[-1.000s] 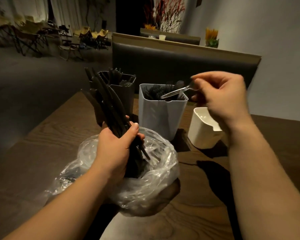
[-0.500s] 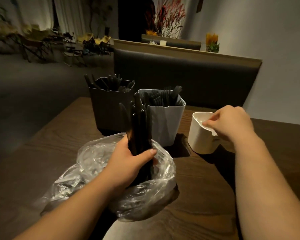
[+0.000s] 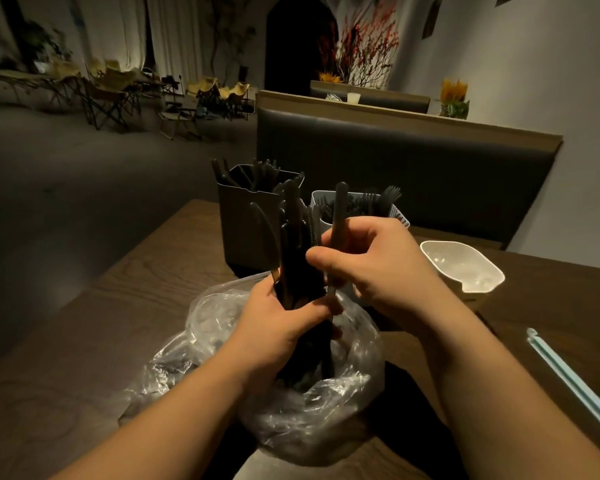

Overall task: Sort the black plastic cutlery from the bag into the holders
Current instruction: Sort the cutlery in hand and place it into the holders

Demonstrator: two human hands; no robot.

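My left hand point(image 3: 278, 327) grips a bundle of black plastic cutlery point(image 3: 295, 244) upright over the clear plastic bag point(image 3: 312, 403) on the wooden table. My right hand point(image 3: 374, 268) pinches a single black piece point(image 3: 338, 216) at the right side of that bundle. Behind stand three holders: a dark one point(image 3: 243, 223) with black cutlery, a pale grey one point(image 3: 400, 216) with black forks, and a white one point(image 3: 465, 268) holding what looks like clear pieces.
A dark padded bench back point(image 3: 395, 161) runs behind the table point(image 3: 153, 306). A light blue strip point(image 3: 575, 379) lies at the right of the table. Folding chairs point(image 3: 111, 88) stand far off on the left.
My right hand left the white holder and came left to the bundle, where it now pinches one black piece. The left hand kept the bundle upright over the bag.
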